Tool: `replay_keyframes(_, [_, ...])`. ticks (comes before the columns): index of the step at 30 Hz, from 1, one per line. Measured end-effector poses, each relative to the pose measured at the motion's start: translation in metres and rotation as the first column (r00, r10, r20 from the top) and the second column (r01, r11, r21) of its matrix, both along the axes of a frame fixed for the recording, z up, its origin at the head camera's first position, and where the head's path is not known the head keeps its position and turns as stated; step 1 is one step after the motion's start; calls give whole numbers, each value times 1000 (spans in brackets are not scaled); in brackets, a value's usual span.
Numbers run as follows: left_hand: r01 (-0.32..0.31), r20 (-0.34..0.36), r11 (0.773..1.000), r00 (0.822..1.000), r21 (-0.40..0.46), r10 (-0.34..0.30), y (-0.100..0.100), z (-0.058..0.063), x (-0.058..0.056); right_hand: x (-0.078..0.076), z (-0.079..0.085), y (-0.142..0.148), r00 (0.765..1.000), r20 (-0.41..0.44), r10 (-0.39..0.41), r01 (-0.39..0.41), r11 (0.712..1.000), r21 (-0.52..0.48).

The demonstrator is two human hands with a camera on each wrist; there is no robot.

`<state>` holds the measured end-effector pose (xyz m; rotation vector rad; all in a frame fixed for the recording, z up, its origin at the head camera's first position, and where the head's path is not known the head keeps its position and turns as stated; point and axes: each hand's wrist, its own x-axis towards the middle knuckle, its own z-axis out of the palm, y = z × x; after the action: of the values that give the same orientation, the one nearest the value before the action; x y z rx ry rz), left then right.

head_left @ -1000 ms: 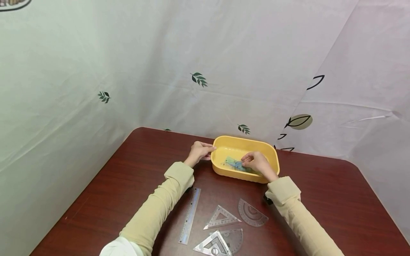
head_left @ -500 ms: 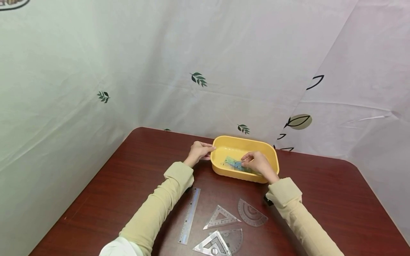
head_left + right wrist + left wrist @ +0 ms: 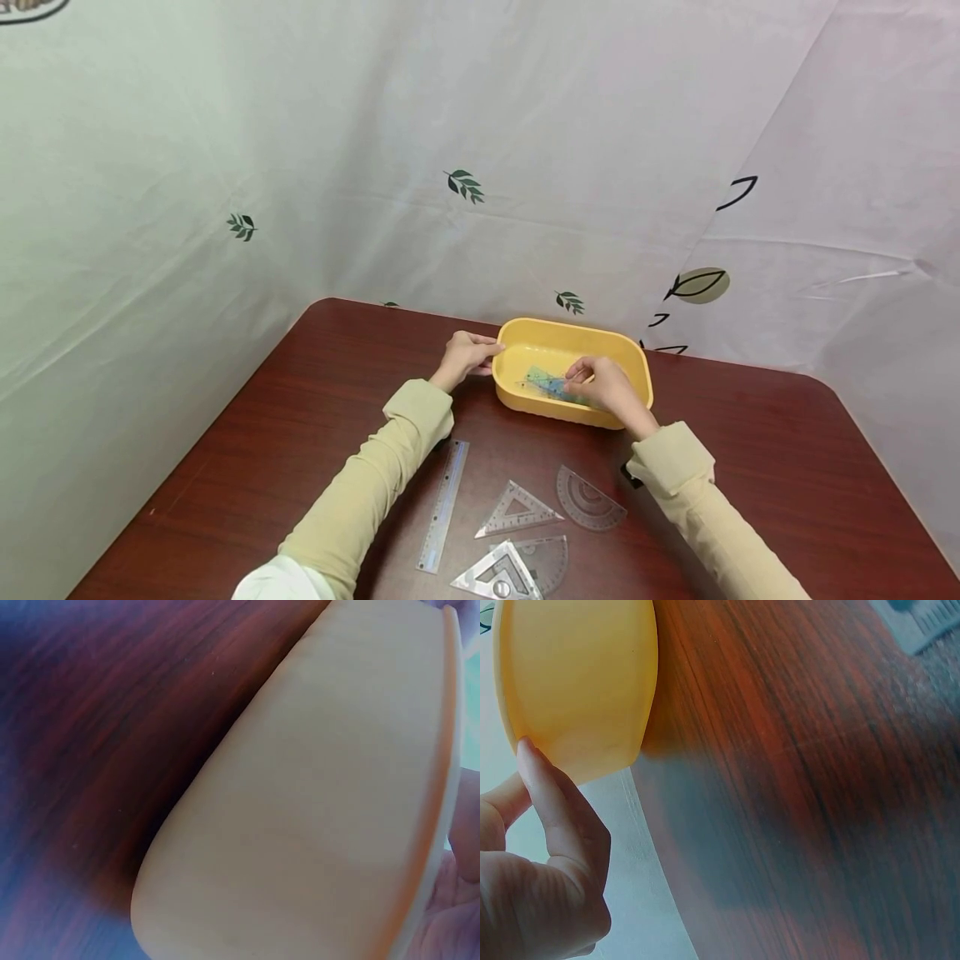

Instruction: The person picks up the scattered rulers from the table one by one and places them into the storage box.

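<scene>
Left hand [image 3: 467,355] on the tub [image 3: 572,337], right hand [image 3: 606,384] inside it

Nearest you, the big set square [image 3: 501,575] lies partly over the near protractor [image 3: 551,565]. To their left the ruler [image 3: 442,507] points away from you, its far end leaning a little right. Beyond sit the small set square [image 3: 513,523] and the far protractor [image 3: 588,502], side by side. All five lie flat on the table [image 3: 360,358], apart from the tub, probably to keep each within easy reach.

Your left hand pinches the tub's rim at its left end, presumably to steady it. Your right hand reaches in over the near right side, thumb and fingertips together; it seems to pinch the blue piece [image 3: 553,388], though the contact is too small to be sure. That piece is inside the tub, towards the near wall, a green piece [image 3: 536,377] beside it. Its visible part points left, roughly along the tub's long axis, which runs left to right, right end slightly nearer you. Behind hangs the cloth [image 3: 525,250].
</scene>
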<state>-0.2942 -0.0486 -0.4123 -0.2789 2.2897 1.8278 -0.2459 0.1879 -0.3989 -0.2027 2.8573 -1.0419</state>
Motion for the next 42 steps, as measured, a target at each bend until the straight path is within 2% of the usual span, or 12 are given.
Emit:
replay_keyframes(11, [3,-6,1000,1000,-5,-3,-1,-1,0,21,7,-2,996,-93,16,-16,1000,-1])
replay_keyframes(24, [0,-7,1000,1000,5,0,-1,-1,0,53,16,-3,975,-221,15,-17,1000,-5])
replay_keyframes(33, [5,-14,1000,1000,-4,-5,-2,-1,-2,70,15,-2,968,-250,35,-34,999,9])
replay_keyframes(38, [0,-11,1000,1000,-12,0,-1,-3,-3,83,15,0,972,-231,53,-49,999,24])
replay_keyframes(42, [-1,-13,1000,1000,-11,1,-1,-2,-4,92,16,3,967,-250,46,-42,999,19])
